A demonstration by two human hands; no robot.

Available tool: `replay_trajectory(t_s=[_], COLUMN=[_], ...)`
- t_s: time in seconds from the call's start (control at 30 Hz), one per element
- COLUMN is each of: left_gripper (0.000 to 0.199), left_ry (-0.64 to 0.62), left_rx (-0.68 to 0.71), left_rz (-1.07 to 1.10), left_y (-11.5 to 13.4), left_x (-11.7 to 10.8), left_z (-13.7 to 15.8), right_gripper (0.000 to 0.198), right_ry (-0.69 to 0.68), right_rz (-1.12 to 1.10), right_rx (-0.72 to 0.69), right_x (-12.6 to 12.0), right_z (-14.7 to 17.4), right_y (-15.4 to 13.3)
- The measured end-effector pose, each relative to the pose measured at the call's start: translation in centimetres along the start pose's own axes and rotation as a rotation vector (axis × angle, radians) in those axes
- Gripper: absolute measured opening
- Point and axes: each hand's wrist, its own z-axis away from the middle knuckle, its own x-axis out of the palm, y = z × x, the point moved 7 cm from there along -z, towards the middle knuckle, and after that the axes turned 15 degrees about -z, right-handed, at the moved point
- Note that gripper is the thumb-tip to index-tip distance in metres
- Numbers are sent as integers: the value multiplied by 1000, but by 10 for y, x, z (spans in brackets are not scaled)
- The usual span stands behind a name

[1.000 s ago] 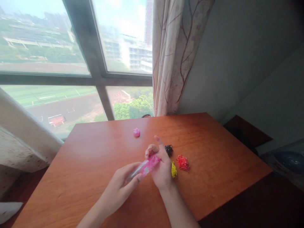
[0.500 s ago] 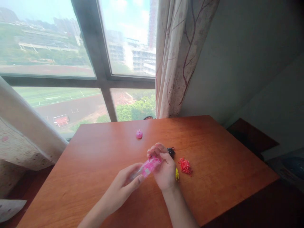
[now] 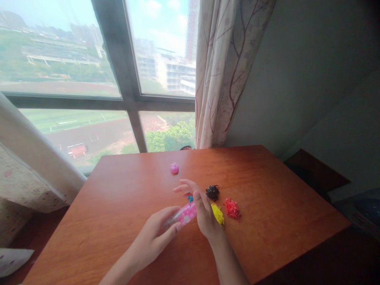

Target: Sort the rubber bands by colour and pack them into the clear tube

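My left hand [image 3: 158, 227] is closed around a clear plastic packet with pink and white patches [image 3: 184, 215], thumb on the near side. The packet points up and to the right, its far end behind my right hand [image 3: 204, 211]. That hand is at the packet's far end with fingers stretched out and apart; whether its palm touches the packet is hidden. Some small blue pieces [image 3: 190, 199] show just below its fingers. Right of it lie a pile of yellow strands or small bands [image 3: 217, 215], a black pile [image 3: 212, 192] and a red pile [image 3: 232, 209].
A small round pink object [image 3: 174, 168] with a tuft on top stands toward the back of the brown wooden table [image 3: 118, 190]. Behind the table are a window [image 3: 166, 130] and a patterned curtain [image 3: 219, 79]; a grey wall rises at right.
My right hand has turned from palm up and cupped at the packet's end to fingers extended over it. The blue pieces and more of the yellow and black piles now show.
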Motion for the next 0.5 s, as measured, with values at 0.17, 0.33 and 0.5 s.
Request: replay_trajectory(t_s=[0.17,0.33,0.5], left_gripper=[42,48,44], left_ry=[-18,-95,-75], left_rx=[3,-65,-12], left_rz=[131,408,580], left_y=[-6,-13,-2], left_x=[6,17,9], left_z=[0,0,-5], right_gripper=[51,50,34], right_ry=[-198,-147,-36], right_rz=[20,-330,-124], right_rx=[48,64,-63], right_x=[7,9,2], right_z=[-5,-16,-13], right_y=[-18,-22,-33])
